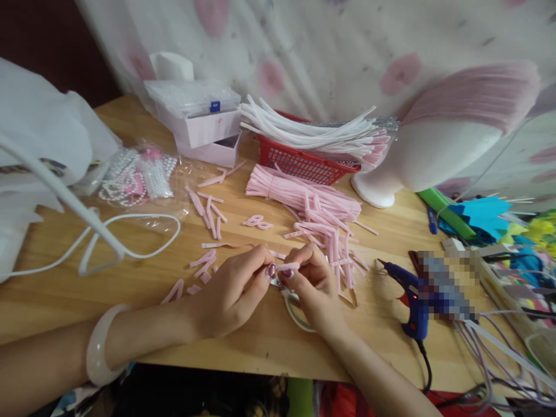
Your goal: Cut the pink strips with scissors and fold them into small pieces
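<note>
The right hand [319, 289] is nearly closed, a short pink piece [288, 266] pinched between thumb and forefinger; the left hand [237, 292] is just beside it, thumb and forefinger drawn together near the piece's other end, though whether they grip anything is too small to tell; scissors [299, 315] lie under the right hand, their blades mostly hidden.

Beyond both hands stands a red basket [299, 161], white fuzzy stems [295, 130] heaped across it and over its rim, with pink ones at its right end; between basket and hands lie a bundle of pink stems [282, 188] and a pile of bent pink stems [324, 223]; a looped pink shape [258, 222] sits beyond the left hand.

Farther beyond the left hand, an upper box [212, 126] bears a clear case [195, 97] with a blue latch, its contents unclear; the lower box [217, 152] is partly open, its inside dark; left of these, a clear bag [180, 200] holds white pearl-like beads [160, 176] and something pink; a blue glue gun [406, 286] is to the right of the right hand.
</note>
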`<state>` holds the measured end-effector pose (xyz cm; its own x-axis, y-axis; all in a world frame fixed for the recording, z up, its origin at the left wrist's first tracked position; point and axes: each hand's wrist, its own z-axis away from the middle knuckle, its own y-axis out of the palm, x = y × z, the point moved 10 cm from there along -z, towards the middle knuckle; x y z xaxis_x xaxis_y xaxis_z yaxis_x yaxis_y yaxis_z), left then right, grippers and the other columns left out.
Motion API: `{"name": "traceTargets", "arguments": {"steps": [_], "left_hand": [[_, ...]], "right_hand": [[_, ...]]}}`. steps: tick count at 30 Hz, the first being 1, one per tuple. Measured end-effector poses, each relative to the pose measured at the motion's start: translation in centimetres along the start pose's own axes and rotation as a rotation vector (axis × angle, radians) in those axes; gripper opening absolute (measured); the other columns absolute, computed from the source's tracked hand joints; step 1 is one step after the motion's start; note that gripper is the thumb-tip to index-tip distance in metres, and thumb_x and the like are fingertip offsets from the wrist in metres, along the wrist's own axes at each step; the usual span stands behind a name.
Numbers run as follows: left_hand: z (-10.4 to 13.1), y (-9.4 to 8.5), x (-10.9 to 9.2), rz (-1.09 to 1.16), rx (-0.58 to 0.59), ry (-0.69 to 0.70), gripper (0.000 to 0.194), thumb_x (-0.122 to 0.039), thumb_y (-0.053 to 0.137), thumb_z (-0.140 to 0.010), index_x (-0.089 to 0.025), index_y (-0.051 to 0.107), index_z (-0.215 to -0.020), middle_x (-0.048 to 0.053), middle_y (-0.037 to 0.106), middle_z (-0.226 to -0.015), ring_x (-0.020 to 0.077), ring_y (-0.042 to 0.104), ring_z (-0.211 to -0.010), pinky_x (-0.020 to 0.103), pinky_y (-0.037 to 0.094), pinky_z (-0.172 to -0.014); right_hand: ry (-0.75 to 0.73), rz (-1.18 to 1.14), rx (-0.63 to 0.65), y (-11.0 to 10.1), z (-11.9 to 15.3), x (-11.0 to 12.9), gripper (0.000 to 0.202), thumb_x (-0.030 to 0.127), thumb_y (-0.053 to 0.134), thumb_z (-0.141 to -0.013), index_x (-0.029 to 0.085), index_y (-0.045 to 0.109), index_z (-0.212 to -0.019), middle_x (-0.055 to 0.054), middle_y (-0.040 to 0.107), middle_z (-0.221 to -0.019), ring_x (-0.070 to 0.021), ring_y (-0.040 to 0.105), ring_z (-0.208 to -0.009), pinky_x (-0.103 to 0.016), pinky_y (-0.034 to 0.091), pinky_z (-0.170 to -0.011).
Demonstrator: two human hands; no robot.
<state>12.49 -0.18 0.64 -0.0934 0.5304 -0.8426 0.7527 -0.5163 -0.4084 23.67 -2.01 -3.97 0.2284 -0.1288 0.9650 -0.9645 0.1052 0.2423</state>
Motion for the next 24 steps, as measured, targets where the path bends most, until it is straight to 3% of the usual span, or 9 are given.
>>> {"name": "traceTargets", "arguments": {"steps": [8,16,19,24], "left_hand": [[0.6,0.6,-0.8,-0.053,-0.028,0.191,0.017,-0.006,0.039,-0.091,-0.020,0.046,-0.083,-0.003,0.050,-0.071,0.0116,0.047,-0.063,0.023,0.039,-0.061],[0.6,0.5,-1.2,-0.035,-0.040,0.236,0.018,-0.005,0.041,-0.090,-0.021,0.046,-0.083,-0.003,0.051,-0.072,0.0118,0.048,-0.064,0.023,0.041,-0.062],[0.2,0.6,-0.3,0.009,-0.002,0.117,0.016,-0.009,0.040,-0.092,-0.020,0.049,-0.083,-0.002,0.054,-0.073,0.0125,0.050,-0.065,0.025,0.041,-0.064],[-0.1,1.2,3.2,0.340,0.075,-0.268,0.022,-0.030,0.040,-0.098,-0.019,0.053,-0.084,-0.002,0.050,-0.069,0.0140,0.048,-0.063,0.027,0.041,-0.062]], "right_hand": [[-0.064,0.018,-0.081,-0.2,0.4,0.3,0.015,0.024,0.072,-0.087,0.022,0.059,-0.079,0.006,0.055,-0.065,-0.0086,0.048,-0.056,-0.019,0.041,-0.056],[-0.012,-0.031,-0.098,-0.4,0.5,-0.2,0.012,0.029,0.073,-0.086,0.021,0.065,-0.082,0.005,0.060,-0.062,-0.0073,0.050,-0.050,-0.017,0.042,-0.050],[0.042,-0.020,-0.102,-0.7,0.3,-0.5,0.014,0.032,0.073,-0.085,0.020,0.066,-0.081,0.005,0.060,-0.059,-0.0081,0.049,-0.047,-0.019,0.042,-0.048],[0.102,-0.079,-0.043,-0.6,-0.4,-0.6,0.016,0.033,0.073,-0.081,0.018,0.072,-0.089,0.004,0.058,-0.058,-0.0098,0.049,-0.048,-0.023,0.041,-0.051]]}}
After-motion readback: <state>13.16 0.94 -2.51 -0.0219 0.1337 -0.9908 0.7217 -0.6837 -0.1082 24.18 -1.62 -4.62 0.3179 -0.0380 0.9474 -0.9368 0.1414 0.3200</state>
